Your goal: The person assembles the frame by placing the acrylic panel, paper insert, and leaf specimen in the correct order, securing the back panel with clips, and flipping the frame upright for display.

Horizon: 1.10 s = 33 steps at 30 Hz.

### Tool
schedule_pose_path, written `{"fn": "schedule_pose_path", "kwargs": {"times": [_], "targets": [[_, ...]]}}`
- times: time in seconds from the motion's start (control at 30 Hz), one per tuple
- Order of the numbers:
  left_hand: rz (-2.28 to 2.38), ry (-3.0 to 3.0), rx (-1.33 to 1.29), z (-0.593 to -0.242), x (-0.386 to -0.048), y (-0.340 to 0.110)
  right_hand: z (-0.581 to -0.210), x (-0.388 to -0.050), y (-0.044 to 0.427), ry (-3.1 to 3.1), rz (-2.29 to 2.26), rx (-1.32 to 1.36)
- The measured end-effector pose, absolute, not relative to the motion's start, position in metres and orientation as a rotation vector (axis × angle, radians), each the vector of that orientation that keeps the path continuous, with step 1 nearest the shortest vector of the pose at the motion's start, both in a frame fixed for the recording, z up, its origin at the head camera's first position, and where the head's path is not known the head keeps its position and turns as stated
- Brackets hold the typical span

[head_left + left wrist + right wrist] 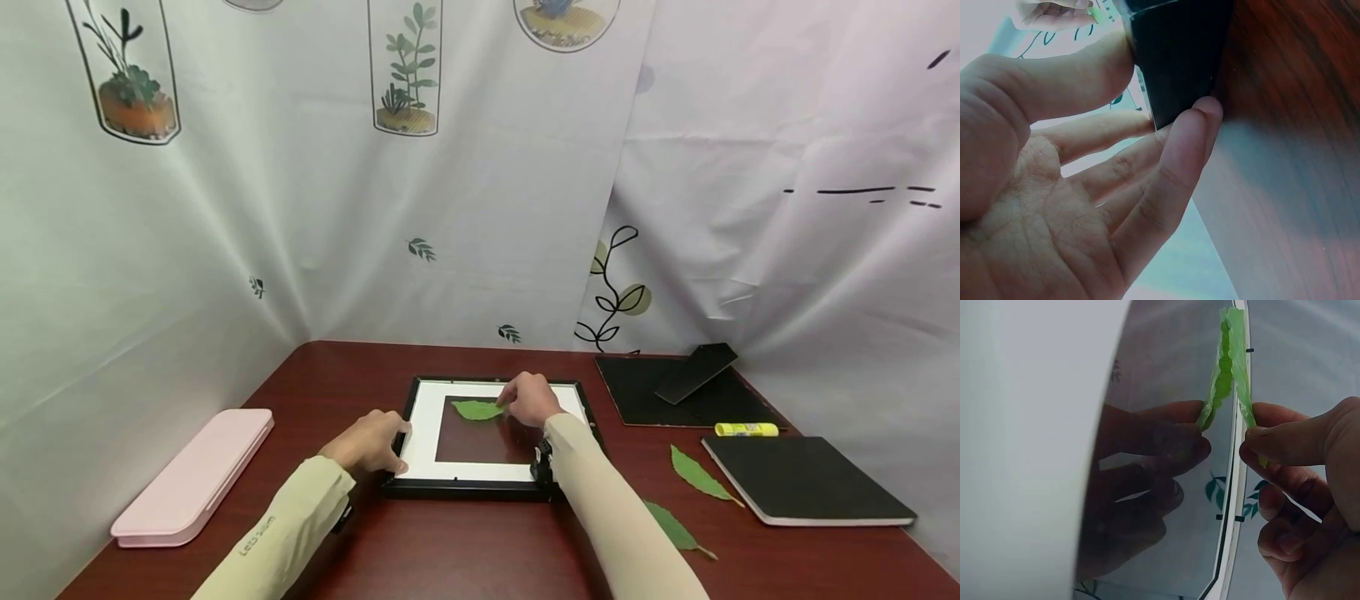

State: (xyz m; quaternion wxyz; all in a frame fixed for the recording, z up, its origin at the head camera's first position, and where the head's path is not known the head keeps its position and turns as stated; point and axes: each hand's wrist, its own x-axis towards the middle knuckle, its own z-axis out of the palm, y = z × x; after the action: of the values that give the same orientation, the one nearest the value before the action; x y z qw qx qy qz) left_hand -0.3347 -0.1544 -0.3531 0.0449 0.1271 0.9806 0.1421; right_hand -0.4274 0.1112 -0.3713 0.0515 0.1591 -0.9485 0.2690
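A black picture frame (495, 489) with a white mat lies on the table, its glass window (472, 446) in the middle. My left hand (367, 442) grips the frame's left side; in the left wrist view the thumb and fingers (1185, 140) touch its black edge (1175, 62). Over the upper part of the window, my right hand (534, 400) pinches one end of a green leaf (477, 410) between thumb and fingertips. Close up in the right wrist view, the leaf (1239, 369) stands just off the glass, which mirrors it. Whether its far tip touches is unclear.
Two more green leaves (701, 473) lie to the right. A yellow glue stick (746, 429), a black-covered book (806, 479) and a black backing board (637, 392) with a stand are on the right side. A pink case (195, 475) lies on the left.
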Motion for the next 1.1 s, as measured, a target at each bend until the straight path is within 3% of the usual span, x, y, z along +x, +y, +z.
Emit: {"fn": "schedule_pose_path", "kwargs": {"times": [0.83,1.1], "targets": [[0.470,2.993,0.369,-0.357,-0.333,-0.158,-0.366,-0.428,0.105,-2.926,0.753,0.482],[0.509,2.981,0.356,-0.359,-0.333,-0.157,-0.352,-0.422,0.145,-2.917,0.722,0.595]]}}
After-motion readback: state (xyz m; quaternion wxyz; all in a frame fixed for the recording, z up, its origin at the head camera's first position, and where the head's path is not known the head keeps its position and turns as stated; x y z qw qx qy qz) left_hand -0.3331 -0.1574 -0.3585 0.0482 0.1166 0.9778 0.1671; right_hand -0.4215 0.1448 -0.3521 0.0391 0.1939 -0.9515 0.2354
